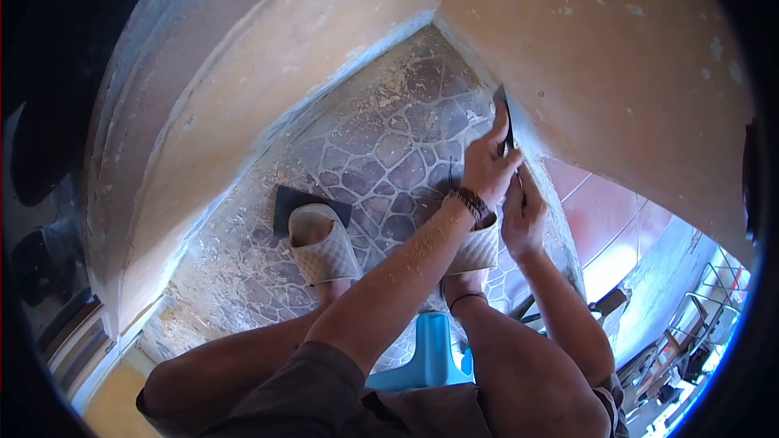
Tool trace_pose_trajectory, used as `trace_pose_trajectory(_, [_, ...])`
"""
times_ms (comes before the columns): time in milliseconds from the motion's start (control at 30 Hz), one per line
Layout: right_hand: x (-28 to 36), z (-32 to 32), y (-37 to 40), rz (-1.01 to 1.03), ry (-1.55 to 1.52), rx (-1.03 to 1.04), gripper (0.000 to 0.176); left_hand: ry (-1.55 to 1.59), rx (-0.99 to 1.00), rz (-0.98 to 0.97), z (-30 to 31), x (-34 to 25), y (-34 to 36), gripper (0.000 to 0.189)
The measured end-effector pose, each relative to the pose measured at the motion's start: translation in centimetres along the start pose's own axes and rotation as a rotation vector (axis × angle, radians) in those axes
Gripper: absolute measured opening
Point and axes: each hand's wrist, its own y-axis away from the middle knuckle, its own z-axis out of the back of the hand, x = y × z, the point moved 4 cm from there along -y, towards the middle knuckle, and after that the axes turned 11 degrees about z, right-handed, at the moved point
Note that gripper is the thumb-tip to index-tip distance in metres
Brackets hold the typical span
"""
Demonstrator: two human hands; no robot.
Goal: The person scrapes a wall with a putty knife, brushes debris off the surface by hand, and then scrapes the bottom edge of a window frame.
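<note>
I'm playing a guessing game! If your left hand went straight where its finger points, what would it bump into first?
Probably the low part of the right-hand wall, just past the blade your left hand holds. How close is hard to tell.

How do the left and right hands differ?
- Left hand reaches farther forward, a finger extended along the scraper; right hand sits nearer the body.
- Left hand has a dark bracelet at its wrist; right hand shows none.

Shared: both are bare and close together beside the right wall.
</note>
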Motion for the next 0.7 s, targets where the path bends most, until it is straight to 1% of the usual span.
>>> trace_pose_trajectory(33, [0.5, 0.2, 0.2, -0.029, -0.051, -0.010, 0.033, -0.036, -0.030, -0.069, -0.1, -0.2, 0.2, 0.073])
trace_pose_trajectory(133, [0.0, 0.0, -0.1, -0.022, 0.016, -0.012, 0.033, -0.089, -0.065, -0.078, 0.1, 0.8, -0.8, 0.075])
trace_pose_trajectory(167, [-0.5, -0.1, -0.3, -0.016, 0.027, 0.009, 0.032, -0.035, -0.055, -0.114, 0.2, 1.1, -1.4, 0.074])
trace_pose_trajectory(267, [-0.5, 0.5, -0.6, -0.114, -0.074, 0.069, 0.032, -0.030, -0.139, -0.111, 0.0, -0.1, -0.5, 0.072])
trace_pose_trajectory(333, [0.3, 1.1, 0.7, -0.239, -0.137, 0.061, 0.033, -0.173, -0.088, -0.022, -0.7, -0.5, 1.2, 0.071])
trace_pose_trajectory(400, [-0.3, 2.2, 2.9, -0.295, -0.122, 0.103, 0.035, -0.213, -0.040, 0.029, -2.1, 1.1, 2.9, 0.070])
trace_pose_trajectory(433, [0.1, 2.8, 3.5, -0.332, -0.129, 0.126, 0.036, -0.164, -0.019, 0.013, -2.9, 1.6, 3.5, 0.069])
trace_pose_trajectory(467, [0.6, 3.6, 3.9, -0.428, -0.217, 0.170, 0.038, -0.161, -0.002, 0.047, -3.7, 2.4, 4.1, 0.069])
trace_pose_trajectory(500, [1.7, 4.4, 4.0, -0.528, -0.297, 0.210, 0.041, -0.160, -0.016, 0.038, -4.0, 2.4, 4.3, 0.068])
trace_pose_trajectory(533, [2.9, 5.2, 3.7, -0.578, -0.399, 0.250, 0.047, -0.157, -0.025, 0.030, -4.5, 2.4, 4.5, 0.068])
trace_pose_trajectory(600, [4.8, 6.2, 2.9, -0.462, -0.577, 0.222, 0.056, 0.126, -0.014, 0.140, -5.0, 2.7, 4.2, 0.060])
trace_pose_trajectory(633, [5.6, 6.7, 2.6, -0.433, -0.595, 0.191, 0.060, 0.267, -0.013, 0.192, -5.0, 2.4, 4.1, 0.056])
trace_pose_trajectory(700, [7.2, 7.0, 1.5, -0.373, -0.468, 0.264, 0.058, 0.477, 0.070, 0.309, -5.2, 1.2, 4.9, 0.050])
